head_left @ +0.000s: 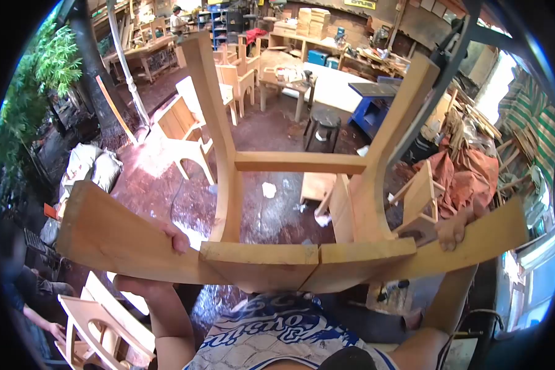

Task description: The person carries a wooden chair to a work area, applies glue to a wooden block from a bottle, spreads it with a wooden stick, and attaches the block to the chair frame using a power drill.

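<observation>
A wooden chair frame (302,162) is held up in front of my chest. Its two long curved legs point away from me, joined by a crossbar. The near side is a wide curved board (123,237) with two shorter blocks along its middle. My left hand (177,238) is closed round the left part of this board, fingertips over its upper edge and the palm side partly hidden below. On the right part, my right hand (453,231) grips the upper edge with bent fingers; its thumb is hidden.
Small wooden chairs (243,83) stand beyond the frame, near a black stool (324,126) and a blue machine (376,102). An orange cloth (462,176) lies right, and white sacks (92,166) left. Another person's hand (57,332) is by a chair panel (98,327) at lower left.
</observation>
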